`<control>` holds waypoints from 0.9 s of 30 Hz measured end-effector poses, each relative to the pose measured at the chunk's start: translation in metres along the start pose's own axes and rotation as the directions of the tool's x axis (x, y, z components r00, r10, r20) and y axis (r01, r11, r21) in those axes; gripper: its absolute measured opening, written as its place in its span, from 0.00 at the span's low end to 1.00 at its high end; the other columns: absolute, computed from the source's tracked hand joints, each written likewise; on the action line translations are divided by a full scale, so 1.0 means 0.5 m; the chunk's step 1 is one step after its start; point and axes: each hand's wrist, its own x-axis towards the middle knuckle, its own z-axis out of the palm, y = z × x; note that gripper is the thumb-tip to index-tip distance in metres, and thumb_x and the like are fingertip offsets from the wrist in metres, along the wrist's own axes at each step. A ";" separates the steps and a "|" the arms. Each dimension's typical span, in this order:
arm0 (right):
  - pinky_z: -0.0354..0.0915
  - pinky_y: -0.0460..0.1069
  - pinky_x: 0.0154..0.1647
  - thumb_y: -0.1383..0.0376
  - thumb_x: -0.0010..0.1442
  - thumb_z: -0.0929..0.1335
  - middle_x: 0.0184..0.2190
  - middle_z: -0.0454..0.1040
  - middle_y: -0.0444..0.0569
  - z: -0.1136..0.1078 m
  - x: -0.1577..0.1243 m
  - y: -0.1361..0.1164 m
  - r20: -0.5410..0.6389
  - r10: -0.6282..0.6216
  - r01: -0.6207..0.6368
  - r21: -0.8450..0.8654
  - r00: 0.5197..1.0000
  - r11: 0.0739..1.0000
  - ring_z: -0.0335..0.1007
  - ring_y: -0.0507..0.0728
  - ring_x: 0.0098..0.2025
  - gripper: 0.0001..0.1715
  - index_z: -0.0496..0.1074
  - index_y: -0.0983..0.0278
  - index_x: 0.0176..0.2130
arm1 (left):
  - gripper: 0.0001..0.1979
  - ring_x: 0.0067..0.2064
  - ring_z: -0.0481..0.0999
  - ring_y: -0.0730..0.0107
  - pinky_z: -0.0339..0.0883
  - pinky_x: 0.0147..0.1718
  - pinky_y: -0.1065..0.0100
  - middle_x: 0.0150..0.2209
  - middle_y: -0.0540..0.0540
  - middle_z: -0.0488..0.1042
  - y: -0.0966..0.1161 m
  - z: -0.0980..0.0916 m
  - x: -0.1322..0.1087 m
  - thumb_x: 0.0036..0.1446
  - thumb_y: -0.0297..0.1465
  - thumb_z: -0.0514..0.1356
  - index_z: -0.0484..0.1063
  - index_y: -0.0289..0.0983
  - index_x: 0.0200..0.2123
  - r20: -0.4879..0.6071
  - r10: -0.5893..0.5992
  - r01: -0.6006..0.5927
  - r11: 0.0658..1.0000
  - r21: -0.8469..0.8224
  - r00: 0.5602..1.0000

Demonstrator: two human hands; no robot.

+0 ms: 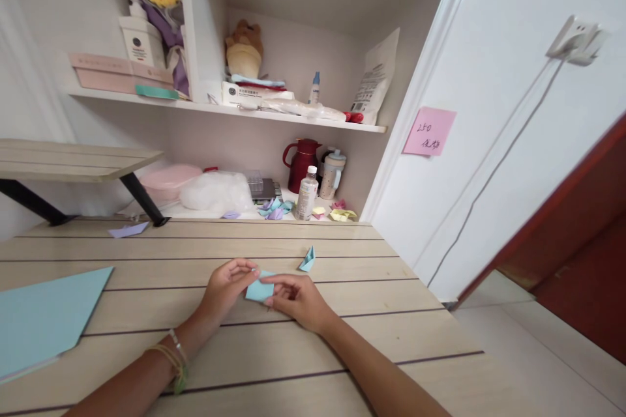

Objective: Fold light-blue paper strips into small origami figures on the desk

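Note:
A small folded piece of light blue paper [258, 289] lies on the wooden table [352, 332], held between both hands. My left hand [225, 287] pinches its upper left edge with curled fingers. My right hand [296, 300] presses and grips its right side, fingers closed on it. A finished little blue paper boat [308, 260] stands just beyond my right hand, untouched.
A large blue paper sheet [42, 322] lies at the table's left edge. A lilac paper piece [128, 230] rests near a raised wooden stand [73, 163]. Behind are folded paper shapes [274, 208], a bottle [307, 193], a red jug [302, 163], and shelves. A white wall is on the right.

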 end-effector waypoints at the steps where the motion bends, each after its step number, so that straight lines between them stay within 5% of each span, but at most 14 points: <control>1: 0.54 0.42 0.21 0.63 0.45 0.72 0.20 0.66 0.40 0.001 -0.001 0.000 0.000 0.005 -0.005 -0.003 1.000 1.000 0.58 0.46 0.20 0.20 0.74 0.65 0.40 | 0.14 0.26 0.73 0.68 0.64 0.24 0.72 0.22 0.48 0.74 0.001 0.000 -0.001 0.35 0.35 0.67 0.72 0.33 0.25 -0.006 -0.003 0.003 1.000 0.002 1.000; 6: 0.60 0.44 0.25 0.62 0.41 0.73 0.21 0.70 0.43 0.004 -0.007 -0.003 -0.004 0.005 -0.005 -0.015 1.000 1.000 0.63 0.49 0.23 0.19 0.76 0.65 0.36 | 0.13 0.27 0.74 0.68 0.65 0.26 0.71 0.24 0.46 0.76 -0.005 -0.005 0.004 0.34 0.33 0.68 0.72 0.33 0.25 0.021 -0.013 0.014 1.000 -0.020 1.000; 12: 0.63 0.46 0.28 0.61 0.36 0.75 0.23 0.72 0.44 0.002 -0.005 -0.010 0.067 0.013 -0.013 -0.001 0.998 1.000 0.67 0.51 0.25 0.30 0.73 0.64 0.42 | 0.15 0.28 0.75 0.69 0.66 0.28 0.71 0.24 0.49 0.75 -0.024 -0.019 0.017 0.38 0.30 0.67 0.69 0.34 0.31 0.101 -0.040 0.048 0.996 -0.077 0.994; 20: 0.50 0.41 0.17 0.61 0.36 0.75 0.15 0.63 0.38 -0.003 0.007 0.008 -0.079 0.092 -0.087 0.068 0.993 0.994 0.53 0.45 0.17 0.23 0.75 0.66 0.36 | 0.15 0.31 0.76 0.66 0.68 0.30 0.69 0.30 0.45 0.76 -0.023 -0.008 0.010 0.42 0.32 0.65 0.67 0.35 0.34 0.156 0.007 -0.005 1.000 -0.010 0.988; 24: 0.55 0.42 0.21 0.63 0.35 0.76 0.17 0.66 0.38 -0.013 0.017 0.017 -0.259 0.093 -0.028 0.243 0.961 0.970 0.57 0.46 0.19 0.25 0.74 0.65 0.37 | 0.14 0.33 0.76 0.65 0.69 0.30 0.69 0.34 0.44 0.75 -0.022 0.002 0.000 0.47 0.34 0.61 0.66 0.36 0.38 0.199 0.058 -0.062 0.998 0.014 0.978; 27: 0.59 0.45 0.26 0.64 0.35 0.76 0.18 0.68 0.40 -0.017 0.019 0.017 -0.251 0.096 -0.008 0.329 0.963 0.944 0.62 0.49 0.23 0.26 0.74 0.65 0.38 | 0.18 0.33 0.76 0.65 0.69 0.32 0.68 0.31 0.46 0.75 -0.023 0.005 -0.005 0.46 0.32 0.63 0.66 0.37 0.41 0.209 0.125 -0.131 0.991 0.012 0.970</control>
